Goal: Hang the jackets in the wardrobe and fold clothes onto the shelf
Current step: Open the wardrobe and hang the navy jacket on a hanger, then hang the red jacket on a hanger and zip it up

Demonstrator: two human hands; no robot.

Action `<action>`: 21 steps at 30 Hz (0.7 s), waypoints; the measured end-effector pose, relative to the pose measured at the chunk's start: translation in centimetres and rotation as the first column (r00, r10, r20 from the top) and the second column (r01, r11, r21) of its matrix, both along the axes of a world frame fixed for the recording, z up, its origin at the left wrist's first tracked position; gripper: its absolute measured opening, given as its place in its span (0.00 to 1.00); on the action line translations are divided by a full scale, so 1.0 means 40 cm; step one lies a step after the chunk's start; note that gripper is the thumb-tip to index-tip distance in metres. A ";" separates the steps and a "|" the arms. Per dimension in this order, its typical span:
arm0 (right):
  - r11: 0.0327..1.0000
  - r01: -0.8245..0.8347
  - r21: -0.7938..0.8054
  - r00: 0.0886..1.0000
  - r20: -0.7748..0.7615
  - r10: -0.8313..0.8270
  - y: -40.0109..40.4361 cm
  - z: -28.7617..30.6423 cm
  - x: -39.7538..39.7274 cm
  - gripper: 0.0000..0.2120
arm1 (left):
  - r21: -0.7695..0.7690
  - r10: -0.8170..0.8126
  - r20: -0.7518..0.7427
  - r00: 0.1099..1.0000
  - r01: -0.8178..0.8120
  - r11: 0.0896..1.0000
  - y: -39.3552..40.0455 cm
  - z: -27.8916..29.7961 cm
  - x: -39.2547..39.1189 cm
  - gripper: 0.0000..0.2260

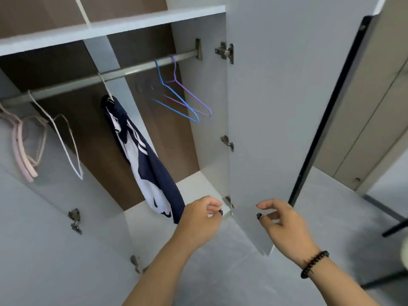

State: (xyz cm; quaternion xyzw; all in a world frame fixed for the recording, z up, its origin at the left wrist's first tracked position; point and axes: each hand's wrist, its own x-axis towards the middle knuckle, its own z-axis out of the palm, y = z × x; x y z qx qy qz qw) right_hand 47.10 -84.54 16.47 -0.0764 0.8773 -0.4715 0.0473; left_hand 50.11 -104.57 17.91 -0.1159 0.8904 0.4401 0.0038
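Observation:
A navy and white jacket (141,155) hangs from a white hanger on the metal rail (132,70) inside the open wardrobe. My left hand (202,217) hovers just right of the jacket's lower hem, fingers loosely curled, holding nothing. My right hand (280,219), with a dark bead bracelet on its wrist, floats in front of the open right door (276,107), fingers relaxed and empty. On the rail's right end hang an empty blue hanger (176,104) and an empty purple hanger (194,96).
An empty white hanger (66,146) and several pink hangers (22,151) hang at the rail's left. A white shelf (110,27) runs above the rail. The left door (44,217) stands open. The wardrobe floor (198,184) is bare white. Grey flooring lies below.

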 end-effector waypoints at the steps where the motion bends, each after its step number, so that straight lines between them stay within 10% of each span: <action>1: 1.000 0.026 -0.005 1.000 0.009 -0.026 0.042 -0.001 0.007 0.08 | 0.009 -0.013 -0.005 1.000 0.013 1.000 0.042 0.000 -0.001 0.09; 21: 0.910 0.400 0.111 0.903 0.119 -0.412 1.053 -0.035 0.107 0.07 | 0.183 -0.413 0.050 0.909 0.399 0.899 1.064 -0.070 -0.109 0.07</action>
